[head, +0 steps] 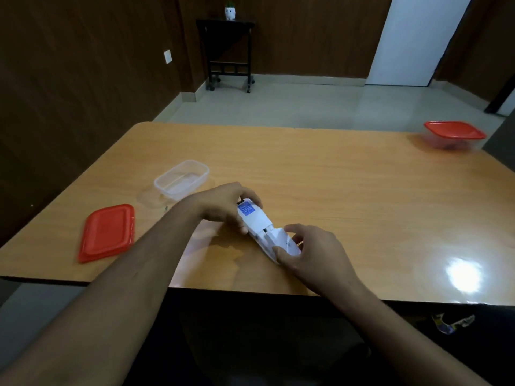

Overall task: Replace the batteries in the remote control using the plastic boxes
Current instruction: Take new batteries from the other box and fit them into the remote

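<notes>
Remote (257,222): white, lying back-up on the wooden table (348,190) near its front edge, angled from upper left to lower right; a blue label sits near its far end.
Battery cover (284,240): at the remote's near end, tilted up from the body, partly off.
Left hand (225,204): fingers curled round the far end of the remote, holding it down.
Right hand (309,252): thumb and fingers pinch the near end at the cover.
Open box (181,179): clear plastic, no lid, left of the hands; contents cannot be told.
Red lid (107,232): flat on the table, near the open box, toward the front left.
Closed box (452,135): clear with a red lid on, at the far right corner, well apart from the hands.
</notes>
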